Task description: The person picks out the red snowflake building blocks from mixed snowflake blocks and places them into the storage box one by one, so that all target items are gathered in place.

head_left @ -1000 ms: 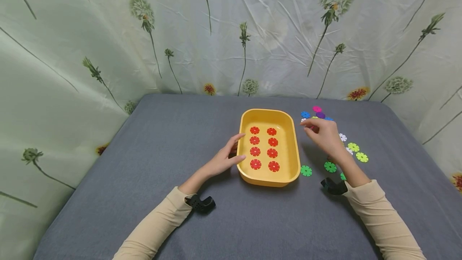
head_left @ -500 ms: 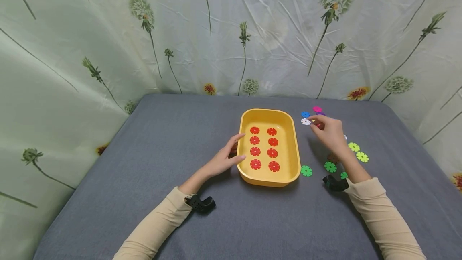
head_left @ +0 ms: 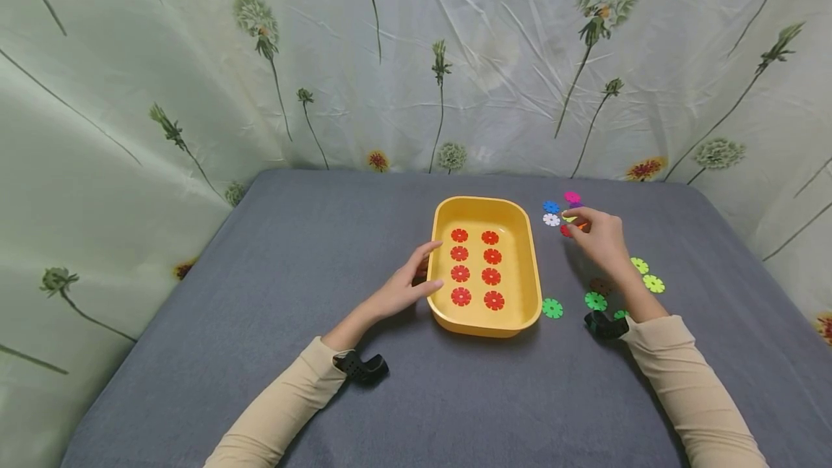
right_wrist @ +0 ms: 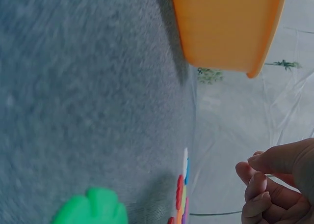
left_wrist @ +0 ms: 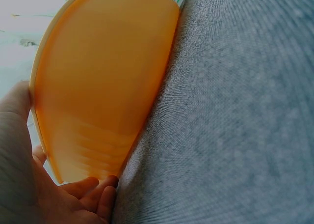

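A yellow plastic bin (head_left: 533, 266) stands mid-table with two rows of red notched discs (head_left: 460, 274) on its floor. My left hand (head_left: 403, 286) holds its left wall. The thumb and index finger lap over the rim, and the other fingers bend against the outside, as the left wrist view (left_wrist: 73, 199) shows. My right hand (head_left: 599, 240) hovers over loose discs right of the bin, fingers bent, thumb and index tip close together with nothing seen between them. Around its fingertips lie a white disc (head_left: 551, 219), a red disc (head_left: 566, 231) and an orange one (head_left: 581, 225).
A blue disc (head_left: 550, 206) and a pink disc (head_left: 572, 197) lie farther back. Green discs (head_left: 552, 308), a brown disc (head_left: 601, 285) and yellow-green discs (head_left: 653, 283) lie nearer, around the right wrist. A flowered curtain (head_left: 364, 92) hangs behind the grey table (head_left: 312, 237).
My right hand has moved rightward across the loose discs, uncovering the white disc and then the red one. The left hand and bin have stayed in place.
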The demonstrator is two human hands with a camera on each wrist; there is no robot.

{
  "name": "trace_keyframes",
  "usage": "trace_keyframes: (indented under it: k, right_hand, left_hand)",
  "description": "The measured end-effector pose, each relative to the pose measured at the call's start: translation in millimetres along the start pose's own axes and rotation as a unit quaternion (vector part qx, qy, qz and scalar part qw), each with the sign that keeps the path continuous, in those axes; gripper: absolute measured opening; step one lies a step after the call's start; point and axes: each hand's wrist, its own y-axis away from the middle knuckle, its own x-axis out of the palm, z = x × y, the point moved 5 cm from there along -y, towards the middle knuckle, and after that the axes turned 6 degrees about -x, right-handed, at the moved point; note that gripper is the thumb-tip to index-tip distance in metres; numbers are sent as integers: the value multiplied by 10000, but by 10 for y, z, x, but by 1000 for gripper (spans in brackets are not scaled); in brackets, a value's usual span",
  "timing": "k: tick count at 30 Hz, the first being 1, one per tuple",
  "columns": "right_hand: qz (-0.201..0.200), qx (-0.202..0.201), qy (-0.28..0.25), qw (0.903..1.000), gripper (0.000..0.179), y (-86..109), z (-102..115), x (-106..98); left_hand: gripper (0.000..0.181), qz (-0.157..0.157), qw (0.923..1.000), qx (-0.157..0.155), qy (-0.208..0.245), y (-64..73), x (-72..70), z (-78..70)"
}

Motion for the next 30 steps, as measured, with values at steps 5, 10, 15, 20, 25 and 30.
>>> trace_keyframes:
  k: [5,10,15,20,25,30]
  right_hand:
    - [49,121,51,9999,21,-11,-69,15]
    - [118,175,4,9998,22,-22,-129,24]
    - [275,319,-56,9991,24,-45,-194,33]
    - [580,528,-57,9969,27,-50,-297,64]
    - [942,707,93,9930,27,-69,-356,87]
    - [1401,813,227,9865,32,-92,-417,117]
  left_hand:
    - [70,10,10000,55,-13,5,3,4]
    - [70,8,10000,66,-19,5,6,9]
    - [68,11,10000,54,-10,0,4,2]
    - [67,101,9999,39,1,94,-26,-219]
    - [67,164,9998,-56,-18,168,-47,-377]
    - [67,181,9998,-71,21,163,-47,-358]
